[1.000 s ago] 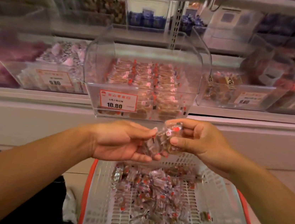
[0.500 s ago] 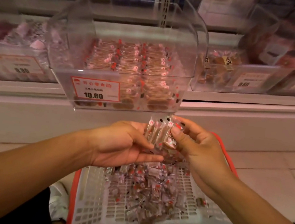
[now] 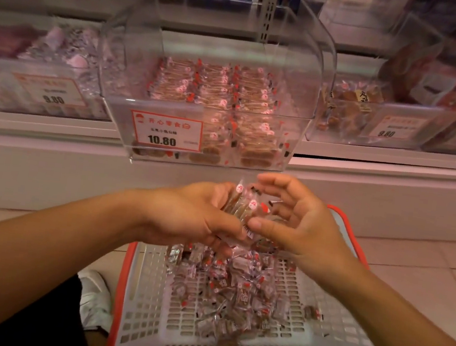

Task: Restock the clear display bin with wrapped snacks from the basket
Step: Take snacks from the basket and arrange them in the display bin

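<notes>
The clear display bin (image 3: pixel 132 54) sits on the shelf ahead, with rows of wrapped snacks (image 3: pixel 216 91) stacked inside and a 10.80 price tag (image 3: pixel 165 132) on its front. Below it, my left hand (image 3: pixel 187 214) grips a small stack of wrapped snacks (image 3: pixel 241 203) standing on edge. My right hand (image 3: pixel 305 231) is beside the stack, its thumb touching the lower end and its fingers loosely curved and spread above. Under both hands stands the white basket (image 3: pixel 142 320) with a red rim, holding a pile of loose wrapped snacks (image 3: pixel 229 293).
Neighbouring clear bins with other sweets stand to the left (image 3: pixel 40 75) and right (image 3: pixel 385 117) on the same shelf, and more bins fill the shelf above. A white shoe (image 3: pixel 93 297) shows left of the basket. Tiled floor (image 3: pixel 423 283) lies to the right.
The view has moved closer to the bin. My right hand's fingers have loosened and spread away from the stack, which my left hand now holds more fully.
</notes>
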A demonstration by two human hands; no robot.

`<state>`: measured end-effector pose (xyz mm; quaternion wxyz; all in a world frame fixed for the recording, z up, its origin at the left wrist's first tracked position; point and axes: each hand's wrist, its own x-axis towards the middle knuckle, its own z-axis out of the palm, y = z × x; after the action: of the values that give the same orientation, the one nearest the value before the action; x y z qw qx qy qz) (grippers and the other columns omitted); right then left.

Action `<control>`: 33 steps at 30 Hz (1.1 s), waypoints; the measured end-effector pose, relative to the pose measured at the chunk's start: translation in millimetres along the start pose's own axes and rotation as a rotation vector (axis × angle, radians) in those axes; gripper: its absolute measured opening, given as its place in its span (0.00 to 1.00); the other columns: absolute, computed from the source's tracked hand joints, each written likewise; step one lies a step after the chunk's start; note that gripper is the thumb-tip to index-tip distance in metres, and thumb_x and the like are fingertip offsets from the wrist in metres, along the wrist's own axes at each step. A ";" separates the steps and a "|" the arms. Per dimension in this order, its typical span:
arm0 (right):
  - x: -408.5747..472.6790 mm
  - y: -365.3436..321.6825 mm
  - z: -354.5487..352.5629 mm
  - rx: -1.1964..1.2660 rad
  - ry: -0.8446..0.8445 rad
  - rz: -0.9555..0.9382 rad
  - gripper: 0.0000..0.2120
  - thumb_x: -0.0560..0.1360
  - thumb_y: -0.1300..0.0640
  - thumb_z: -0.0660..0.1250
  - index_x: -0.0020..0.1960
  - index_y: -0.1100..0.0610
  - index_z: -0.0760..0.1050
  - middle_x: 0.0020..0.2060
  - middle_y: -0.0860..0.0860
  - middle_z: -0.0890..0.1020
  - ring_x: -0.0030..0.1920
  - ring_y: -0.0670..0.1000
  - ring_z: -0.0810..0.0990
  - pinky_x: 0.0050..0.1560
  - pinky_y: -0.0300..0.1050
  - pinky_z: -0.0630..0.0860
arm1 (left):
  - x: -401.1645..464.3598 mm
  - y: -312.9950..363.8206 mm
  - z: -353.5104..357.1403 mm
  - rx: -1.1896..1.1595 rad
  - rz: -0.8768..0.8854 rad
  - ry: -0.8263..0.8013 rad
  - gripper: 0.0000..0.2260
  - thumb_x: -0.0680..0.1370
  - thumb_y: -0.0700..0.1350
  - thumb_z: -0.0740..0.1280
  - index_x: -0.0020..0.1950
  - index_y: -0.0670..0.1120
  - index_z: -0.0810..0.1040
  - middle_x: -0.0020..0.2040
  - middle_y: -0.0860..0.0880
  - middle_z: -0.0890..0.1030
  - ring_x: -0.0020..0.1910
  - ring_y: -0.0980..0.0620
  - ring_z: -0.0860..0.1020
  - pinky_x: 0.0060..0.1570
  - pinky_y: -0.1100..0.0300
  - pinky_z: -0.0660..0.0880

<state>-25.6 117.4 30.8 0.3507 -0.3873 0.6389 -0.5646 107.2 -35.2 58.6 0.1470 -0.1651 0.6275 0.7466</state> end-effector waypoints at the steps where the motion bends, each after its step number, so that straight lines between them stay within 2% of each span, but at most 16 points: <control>1: 2.7 -5.5 -7.3 -0.049 -0.062 0.000 0.33 0.64 0.56 0.78 0.67 0.46 0.72 0.56 0.46 0.81 0.48 0.52 0.83 0.51 0.50 0.82 | -2.6 3.4 -2.0 0.102 0.008 0.014 0.21 0.74 0.33 0.71 0.62 0.45 0.68 0.44 0.50 0.83 0.42 0.54 0.82 0.39 0.62 0.77; 4: 6.0 -25.1 -14.3 -0.231 -0.179 -0.052 0.31 0.64 0.55 0.81 0.65 0.46 0.75 0.54 0.49 0.79 0.48 0.59 0.80 0.50 0.62 0.80 | -9.3 13.2 -2.8 0.327 0.026 0.037 0.28 0.68 0.37 0.71 0.62 0.50 0.62 0.43 0.47 0.80 0.40 0.51 0.77 0.39 0.54 0.73; 6: 7.1 -39.4 -10.3 -0.399 -0.232 -0.134 0.23 0.65 0.56 0.80 0.59 0.50 0.79 0.51 0.52 0.78 0.48 0.55 0.79 0.53 0.58 0.78 | -13.4 20.2 -3.4 0.372 0.064 0.049 0.28 0.68 0.36 0.71 0.61 0.53 0.62 0.41 0.45 0.80 0.38 0.50 0.77 0.38 0.50 0.70; 9: 11.2 -66.9 -3.0 -0.586 -0.245 -0.213 0.19 0.65 0.60 0.80 0.54 0.52 0.79 0.48 0.52 0.79 0.48 0.52 0.79 0.51 0.55 0.76 | -21.3 32.0 -5.3 0.361 0.157 0.106 0.28 0.66 0.36 0.73 0.59 0.52 0.63 0.45 0.44 0.84 0.41 0.50 0.80 0.43 0.48 0.77; 11: 14.1 -88.4 -1.7 -0.585 -0.205 -0.256 0.18 0.63 0.62 0.80 0.51 0.53 0.80 0.45 0.50 0.82 0.44 0.52 0.82 0.47 0.56 0.78 | -31.5 42.0 -8.5 0.291 0.234 0.143 0.30 0.65 0.38 0.76 0.59 0.51 0.64 0.51 0.39 0.84 0.47 0.46 0.82 0.53 0.43 0.78; 13: 22.6 -113.3 -4.1 -0.509 -0.170 -0.330 0.16 0.62 0.59 0.78 0.49 0.54 0.80 0.42 0.51 0.85 0.39 0.51 0.84 0.42 0.52 0.81 | -46.9 57.0 -20.2 0.158 0.355 0.171 0.31 0.65 0.42 0.79 0.61 0.49 0.65 0.54 0.41 0.84 0.50 0.47 0.83 0.49 0.49 0.81; 15: 46.9 -139.4 -6.6 -0.356 -0.103 -0.331 0.16 0.61 0.54 0.77 0.48 0.55 0.81 0.40 0.53 0.86 0.38 0.50 0.83 0.41 0.47 0.81 | -67.3 75.4 -38.5 0.129 0.514 0.399 0.29 0.63 0.56 0.80 0.57 0.53 0.70 0.52 0.46 0.85 0.48 0.51 0.83 0.39 0.57 0.80; 17: 92.0 -160.5 -5.0 -0.328 0.002 -0.279 0.15 0.61 0.53 0.78 0.47 0.54 0.82 0.40 0.54 0.86 0.39 0.49 0.83 0.42 0.43 0.80 | -84.1 88.4 -65.7 0.341 0.681 0.928 0.19 0.64 0.64 0.75 0.45 0.56 0.73 0.41 0.49 0.84 0.37 0.60 0.80 0.32 0.64 0.73; 19: 147.0 -169.7 4.9 -0.403 0.051 -0.170 0.09 0.66 0.55 0.77 0.45 0.56 0.83 0.38 0.53 0.85 0.40 0.48 0.81 0.40 0.42 0.78 | -94.0 93.6 -93.5 0.749 0.644 1.383 0.15 0.68 0.64 0.69 0.38 0.54 0.73 0.31 0.53 0.78 0.29 0.61 0.74 0.28 0.63 0.67; 20: 174.4 -170.7 12.7 -0.440 0.067 -0.107 0.07 0.69 0.55 0.76 0.44 0.56 0.83 0.38 0.52 0.84 0.40 0.48 0.80 0.39 0.42 0.77 | -95.0 94.1 -104.3 0.913 0.538 1.438 0.16 0.69 0.63 0.68 0.36 0.52 0.73 0.29 0.53 0.77 0.29 0.60 0.74 0.28 0.60 0.67; 22: 224.5 -165.0 27.8 -0.569 0.074 -0.030 0.09 0.70 0.53 0.76 0.46 0.57 0.83 0.42 0.54 0.84 0.43 0.51 0.79 0.40 0.47 0.77 | -88.8 94.1 -118.9 1.120 0.302 1.279 0.15 0.71 0.58 0.67 0.33 0.47 0.76 0.29 0.52 0.78 0.33 0.51 0.77 0.38 0.54 0.73; 24: 264.4 -152.9 41.2 -0.677 0.053 0.009 0.14 0.69 0.52 0.77 0.50 0.58 0.81 0.49 0.58 0.83 0.47 0.55 0.80 0.44 0.53 0.79 | -80.5 94.1 -126.9 1.212 0.204 1.136 0.12 0.73 0.51 0.66 0.33 0.46 0.76 0.31 0.50 0.77 0.36 0.48 0.75 0.52 0.49 0.71; 25: 279.4 -145.6 47.9 -0.686 0.051 0.020 0.17 0.68 0.52 0.78 0.52 0.58 0.81 0.49 0.57 0.83 0.48 0.54 0.81 0.46 0.53 0.80 | -79.0 95.2 -130.8 1.211 0.198 1.118 0.11 0.74 0.49 0.66 0.33 0.46 0.75 0.30 0.50 0.75 0.37 0.47 0.74 0.52 0.49 0.69; 27: 300.1 -130.9 60.1 -0.658 0.065 0.019 0.23 0.66 0.52 0.81 0.57 0.59 0.80 0.45 0.49 0.81 0.45 0.49 0.80 0.45 0.46 0.80 | -77.5 98.5 -138.4 1.182 0.226 1.113 0.12 0.72 0.49 0.67 0.31 0.46 0.73 0.29 0.51 0.73 0.36 0.46 0.73 0.45 0.53 0.69; 29: 315.8 -116.2 69.7 -0.665 0.074 0.008 0.23 0.65 0.53 0.82 0.57 0.54 0.80 0.50 0.49 0.81 0.49 0.49 0.80 0.47 0.42 0.78 | -76.7 98.6 -143.0 1.188 0.257 1.101 0.13 0.71 0.49 0.67 0.29 0.46 0.72 0.28 0.51 0.72 0.32 0.48 0.72 0.35 0.56 0.66; 33: 328.8 -100.7 77.0 -0.907 0.102 -0.060 0.25 0.66 0.51 0.80 0.61 0.52 0.78 0.60 0.53 0.80 0.59 0.55 0.79 0.61 0.47 0.75 | -74.7 96.8 -146.9 1.173 0.327 1.086 0.13 0.71 0.48 0.67 0.28 0.45 0.73 0.27 0.49 0.74 0.29 0.51 0.73 0.28 0.59 0.64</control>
<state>-96.7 -216.5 118.3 0.0973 -0.4918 0.8266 -0.2558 142.4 -197.3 153.6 -0.2259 -0.3064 0.9163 0.1245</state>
